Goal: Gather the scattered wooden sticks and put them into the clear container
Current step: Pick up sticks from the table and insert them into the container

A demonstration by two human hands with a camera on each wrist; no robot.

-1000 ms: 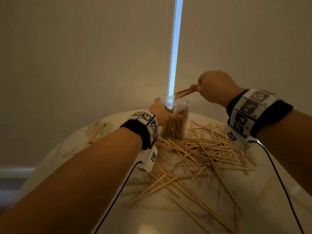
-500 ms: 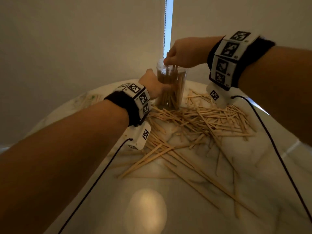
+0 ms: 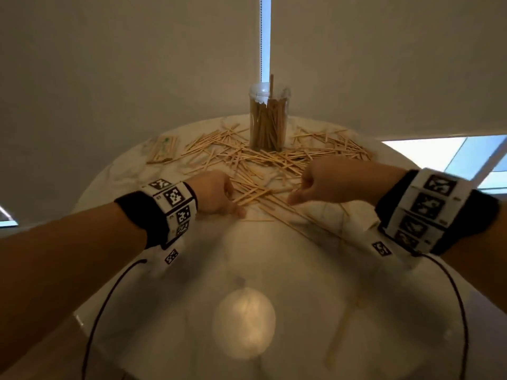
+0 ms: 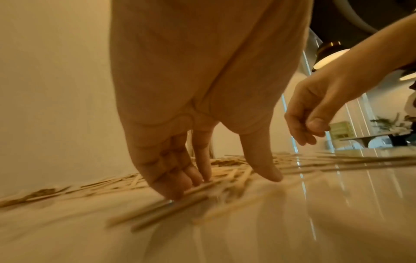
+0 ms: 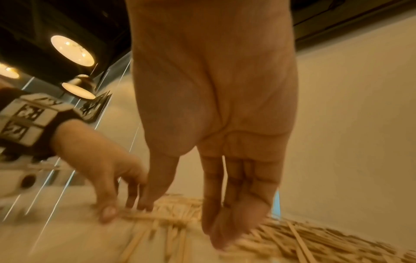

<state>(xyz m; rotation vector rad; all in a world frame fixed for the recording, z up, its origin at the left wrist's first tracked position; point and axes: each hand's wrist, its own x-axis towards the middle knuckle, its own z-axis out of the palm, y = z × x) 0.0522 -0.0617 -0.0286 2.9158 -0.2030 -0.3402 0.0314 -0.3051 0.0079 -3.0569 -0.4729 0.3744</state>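
The clear container (image 3: 268,119) stands upright at the back of the table, packed with sticks, one poking above its rim. Scattered wooden sticks (image 3: 263,163) lie around it and toward me. My left hand (image 3: 236,205) is down at the pile's near left edge. Its fingertips (image 4: 180,190) touch sticks (image 4: 171,210) on the table, the thumb spread apart. My right hand (image 3: 296,196) is down at the near right edge, and its fingertips (image 5: 219,238) reach the sticks (image 5: 292,238). Neither hand holds anything.
The round white marble table (image 3: 247,311) has bare surface close to me. A wrapped packet of sticks (image 3: 162,149) lies at the back left. Pale blinds with a bead chain (image 3: 261,37) hang right behind the container. Cables trail from both wrists.
Both hands have left the container and come down to the near edge of the pile. The left hand let go of the container, and the right hand no longer holds sticks.
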